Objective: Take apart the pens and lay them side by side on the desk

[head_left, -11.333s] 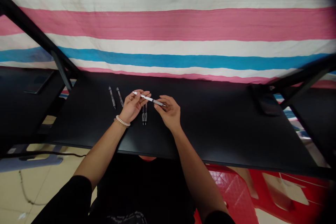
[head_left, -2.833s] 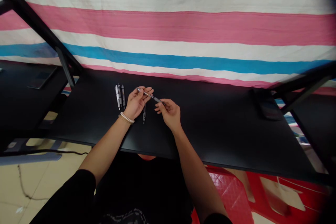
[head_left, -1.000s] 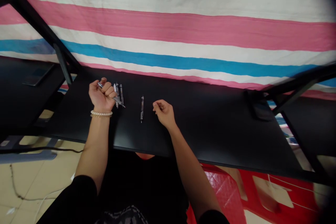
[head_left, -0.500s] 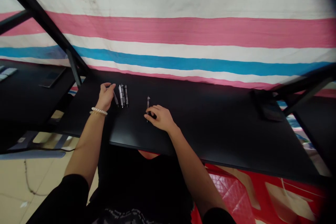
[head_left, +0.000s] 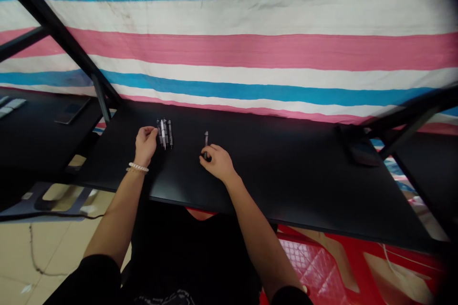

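- On the black bench [head_left: 286,167] in front of you, a lone pen [head_left: 206,139] lies just left of the middle; its long axis runs nearly straight away from you, the far end aimed at the striped sheet [head_left: 250,51]; your fingers hide its near end.
- Well to its left, a row of four pens [head_left: 171,134] lies close together, roughly parallel; their long axes run away from you with the far ends leaning slightly left; the white pen [head_left: 163,134] sits second from the left.
- Any print on the pens is too small to read; your black shirt [head_left: 196,257] carries white lettering, equally illegible.
- Your right hand [head_left: 216,162] reaches in with thumb and fingers curled around the lone pen's near part; you cannot tell from here whether that grip has closed on it.
- Your left hand [head_left: 145,145], with a white bracelet [head_left: 139,167] at the wrist, has its fingers bunched just beside the leftmost pen; whether its grip is touching or released, you cannot tell.
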The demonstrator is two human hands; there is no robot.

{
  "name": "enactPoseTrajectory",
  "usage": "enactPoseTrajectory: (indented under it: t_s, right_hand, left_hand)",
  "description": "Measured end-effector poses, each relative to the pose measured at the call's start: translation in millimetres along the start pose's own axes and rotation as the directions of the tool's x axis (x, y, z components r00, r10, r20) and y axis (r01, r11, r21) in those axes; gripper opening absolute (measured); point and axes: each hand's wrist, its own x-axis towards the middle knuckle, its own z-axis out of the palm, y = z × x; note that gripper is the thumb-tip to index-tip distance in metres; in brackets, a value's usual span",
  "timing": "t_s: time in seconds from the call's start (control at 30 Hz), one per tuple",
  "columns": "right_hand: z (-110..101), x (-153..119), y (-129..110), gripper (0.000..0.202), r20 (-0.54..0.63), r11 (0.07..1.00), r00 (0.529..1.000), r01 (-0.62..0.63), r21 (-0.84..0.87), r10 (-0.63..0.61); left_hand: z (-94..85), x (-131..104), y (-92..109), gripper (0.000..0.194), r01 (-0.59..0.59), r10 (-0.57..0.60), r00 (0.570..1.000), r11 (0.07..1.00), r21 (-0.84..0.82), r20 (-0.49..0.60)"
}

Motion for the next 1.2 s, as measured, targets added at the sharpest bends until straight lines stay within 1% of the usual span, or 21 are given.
enactPoseTrajectory:
  t_s: [0.03, 0.07, 0.1, 0.13, 0.17, 0.2, 0.23, 0.3, 0.33, 0.4, 0.47, 0.53, 0.6, 0.67, 0.73, 0.77, 0.87, 0.97, 1.03, 1.2]
  right_hand:
    - [0, 1, 2, 0.007, -0.009, 1.0, 1.0, -0.005, 0.012, 0.005]
    - [0, 1, 4, 0.01, -0.027, 1.0, 1.0, -0.014, 0.026, 0.015]
    - [1, 2, 6, 0.012, -0.054, 0.998, 0.998, -0.029, 0.049, 0.031]
    - [1, 2, 9, 0.013, -0.085, 0.995, 0.995, -0.047, 0.088, 0.055]
    - [2, 3, 11, 0.012, -0.117, 0.987, 0.989, -0.069, 0.146, 0.086]
    - [2, 3, 13, 0.011, -0.144, 0.97, 0.981, -0.093, 0.225, 0.127]
    - [3, 3, 15, 0.011, -0.159, 0.939, 0.971, -0.118, 0.322, 0.176]
    - [4, 4, 17, 0.016, -0.138, 0.83, 0.953, -0.158, 0.535, 0.27]
    - [4, 4, 17, 0.021, -0.106, 0.761, 0.948, -0.171, 0.626, 0.3]
    - [3, 6, 17, 0.029, -0.039, 0.646, 0.949, -0.183, 0.741, 0.313]
    - [1, 7, 17, 0.033, -0.014, 0.597, 0.953, -0.179, 0.782, 0.304]
    - [0, 9, 17, 0.035, -0.035, 0.596, 0.945, -0.176, 0.784, 0.326]
    - [-1, 11, 17, 0.037, -0.097, 0.611, 0.921, -0.17, 0.773, 0.378]
    - [-2, 12, 18, 0.038, -0.167, 0.635, 0.891, -0.159, 0.756, 0.422]
    - [-2, 13, 18, 0.039, -0.192, 0.642, 0.875, -0.162, 0.75, 0.444]
    - [-3, 13, 18, 0.04, -0.18, 0.634, 0.874, -0.171, 0.754, 0.451]
    - [-4, 14, 17, 0.045, -0.113, 0.579, 0.876, -0.209, 0.788, 0.47]
    - [-7, 13, 16, 0.048, -0.076, 0.539, 0.868, -0.234, 0.809, 0.49]
    - [-9, 13, 15, 0.049, -0.067, 0.531, 0.868, -0.239, 0.813, 0.492]
    - [-9, 11, 14, 0.048, -0.063, 0.537, 0.877, -0.234, 0.811, 0.476]
  left_hand:
    - [3.6, -7, 1, 0.012, -0.072, 0.073, 0.995, 0.997, 0.015, -0.066]
    - [8.7, -14, 1, 0.013, -0.152, 0.152, 0.984, 0.988, 0.007, -0.091]
    - [15.4, -21, 2, 0.014, -0.214, 0.212, 0.975, 0.977, -0.013, -0.07]
    - [23.7, -28, 1, 0.014, -0.232, 0.233, 0.973, 0.971, -0.05, -0.002]
    - [33.5, -34, 1, 0.012, -0.194, 0.203, 0.973, 0.977, -0.089, 0.111]
    - [44.7, -40, 0, 0.01, -0.114, 0.14, 0.97, 0.984, -0.135, 0.198]
    - [56.7, -44, 0, 0.012, 0.005, 0.042, 0.961, 0.985, -0.17, 0.273]
    - [81.4, -50, 0, 0.018, 0.23, -0.135, 0.921, 0.946, -0.229, 0.367]
    - [92.8, -52, 1, 0.02, 0.314, -0.187, 0.894, 0.91, -0.27, 0.408]
    - [110.8, -53, 2, 0.021, 0.408, -0.191, 0.837, 0.843, -0.351, 0.513]
    - [120.8, -52, 3, 0.024, 0.432, -0.141, 0.815, 0.793, -0.429, 0.562]
    - [123.1, -51, 1, 0.025, 0.434, -0.091, 0.806, 0.763, -0.479, 0.585]
    - [120.8, -50, -2, 0.024, 0.437, -0.056, 0.792, 0.748, -0.5, 0.608]
    - [117.3, -49, -4, 0.025, 0.449, -0.038, 0.77, 0.742, -0.498, 0.637]
    - [115.1, -48, -6, 0.027, 0.459, -0.035, 0.753, 0.743, -0.487, 0.657]
    - [114.7, -47, -6, 0.027, 0.46, -0.035, 0.751, 0.745, -0.483, 0.66]
    - [114.9, -48, -4, 0.028, 0.447, -0.032, 0.759, 0.751, -0.486, 0.65]
    - [115.0, -49, -1, 0.031, 0.442, -0.018, 0.755, 0.753, -0.487, 0.656]
    - [114.6, -50, -1, 0.035, 0.441, -0.008, 0.754, 0.748, -0.497, 0.657]
    - [114.6, -51, -4, 0.035, 0.429, -0.015, 0.785, 0.734, -0.527, 0.619]
